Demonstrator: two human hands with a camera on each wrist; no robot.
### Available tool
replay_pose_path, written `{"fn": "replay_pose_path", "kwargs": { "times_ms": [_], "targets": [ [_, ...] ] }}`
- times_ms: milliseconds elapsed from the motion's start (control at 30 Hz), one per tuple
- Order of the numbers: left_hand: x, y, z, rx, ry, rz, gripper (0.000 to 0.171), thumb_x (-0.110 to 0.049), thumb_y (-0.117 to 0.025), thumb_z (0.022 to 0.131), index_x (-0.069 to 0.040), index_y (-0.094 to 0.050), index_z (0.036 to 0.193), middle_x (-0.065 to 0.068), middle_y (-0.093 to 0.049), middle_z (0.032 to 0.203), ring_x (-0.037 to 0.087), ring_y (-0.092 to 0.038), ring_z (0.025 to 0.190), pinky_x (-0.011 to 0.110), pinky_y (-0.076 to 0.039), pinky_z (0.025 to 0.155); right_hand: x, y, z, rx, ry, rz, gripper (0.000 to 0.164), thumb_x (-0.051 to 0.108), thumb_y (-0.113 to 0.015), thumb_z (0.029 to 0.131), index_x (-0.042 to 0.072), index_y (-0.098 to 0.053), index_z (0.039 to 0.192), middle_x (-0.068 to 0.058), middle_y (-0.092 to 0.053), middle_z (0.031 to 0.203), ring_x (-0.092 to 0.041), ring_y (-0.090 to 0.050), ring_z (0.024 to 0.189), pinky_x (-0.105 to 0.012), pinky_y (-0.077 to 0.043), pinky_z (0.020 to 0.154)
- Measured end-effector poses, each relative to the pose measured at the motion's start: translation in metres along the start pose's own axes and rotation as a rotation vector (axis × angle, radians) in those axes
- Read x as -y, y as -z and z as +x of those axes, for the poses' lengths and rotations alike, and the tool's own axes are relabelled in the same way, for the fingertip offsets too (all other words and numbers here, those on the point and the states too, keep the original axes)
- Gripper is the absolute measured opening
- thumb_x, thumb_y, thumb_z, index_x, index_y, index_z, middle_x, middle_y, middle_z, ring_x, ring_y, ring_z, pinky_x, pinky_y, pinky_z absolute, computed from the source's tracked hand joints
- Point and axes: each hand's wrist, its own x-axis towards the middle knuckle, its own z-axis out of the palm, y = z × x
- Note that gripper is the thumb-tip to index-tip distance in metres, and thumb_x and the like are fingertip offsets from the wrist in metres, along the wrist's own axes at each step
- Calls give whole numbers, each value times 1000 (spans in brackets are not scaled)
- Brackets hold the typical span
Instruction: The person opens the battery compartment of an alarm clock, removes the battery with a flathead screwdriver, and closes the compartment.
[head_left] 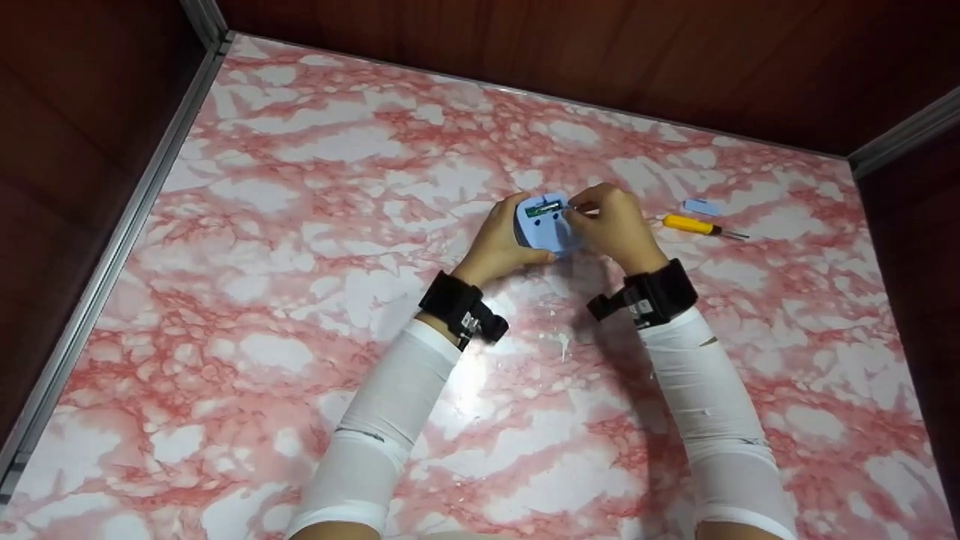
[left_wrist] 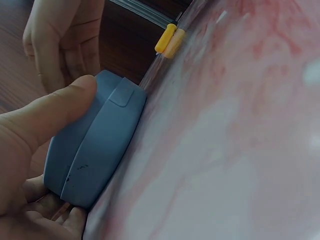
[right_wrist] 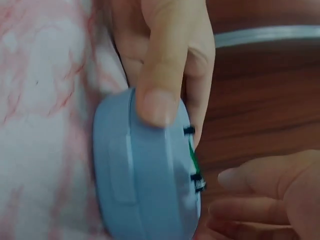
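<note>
A light blue rounded plastic case (head_left: 551,234) is tilted up above the table, its battery compartment uncovered. Inside lies a green and black battery (head_left: 544,210); a bit of green also shows at the case's edge in the right wrist view. My left hand (head_left: 499,240) grips the case from the left, thumb on the near side and fingers around the far side. Close by the compartment's right end is my right hand (head_left: 611,225), its fingers loosely bent. In the right wrist view, its thumb and fingers (right_wrist: 250,210) stand apart with nothing visible between them.
To the right lies a screwdriver with a yellow handle (head_left: 690,225), its metal shaft pointing right. Just behind it is a small light blue cover piece (head_left: 701,206). Dark wood-look panels (head_left: 525,37) border the red-and-white marbled tabletop (head_left: 300,202) at the back and sides.
</note>
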Motion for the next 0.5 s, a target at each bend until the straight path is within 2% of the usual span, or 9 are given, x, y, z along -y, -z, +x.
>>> {"fn": "replay_pose_path", "kwargs": {
  "times_ms": [133,300,400,500],
  "targets": [
    [0,1,0,5,0,9,104,-18,-92,72,-6,-32,156,16,-39,153,25,-47,129,32,-36,111,12,-6,2,-51,48,-38,20,6,-72,90,-10,-74,101,-25,-70,101,-34,-68,95,-46,-58,85],
    [0,1,0,6,-15,24,101,-17,-91,73,-4,-33,155,16,-42,150,25,-48,127,30,-37,109,26,-14,5,-82,31,-99,22,9,-77,86,-12,-71,89,-22,-69,90,-28,-61,78,-39,-50,69],
    [0,2,1,5,-27,40,99,-15,-89,74,-4,-34,155,17,-44,148,25,-48,125,30,-38,107,33,-18,6,-101,8,-153,29,12,-78,84,-6,-60,71,-13,-55,76,-22,-47,68,-35,-39,61],
    [1,1,1,1,-29,56,98,-15,-89,74,-4,-34,154,17,-44,147,25,-48,124,30,-39,106,40,-22,7,-108,-16,-204,43,13,-78,82,5,-42,61,-6,-39,71,-21,-36,66,-37,-35,59]
  ]
}}
